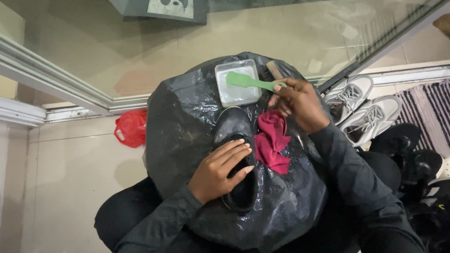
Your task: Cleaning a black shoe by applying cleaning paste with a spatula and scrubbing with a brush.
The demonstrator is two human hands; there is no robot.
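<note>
Tiled floor, black plastic sheet [180,120]: left hand [219,170] pressed open on matte black shoe [237,158], right hand [300,103] gripped green plastic-handled brush [251,81]; crimson cloth [271,141] lay unused.

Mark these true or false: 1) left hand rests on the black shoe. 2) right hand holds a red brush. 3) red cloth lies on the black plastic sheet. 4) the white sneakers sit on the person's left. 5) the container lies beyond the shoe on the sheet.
1) True: the left hand rests on the black shoe.
2) False: the right hand holds a green brush by its handle.
3) True: the red cloth lies on the black plastic sheet, beside the shoe.
4) False: the white sneakers sit on the person's right.
5) True: the clear square container sits at the sheet's far edge, the brush's head above it.
</note>
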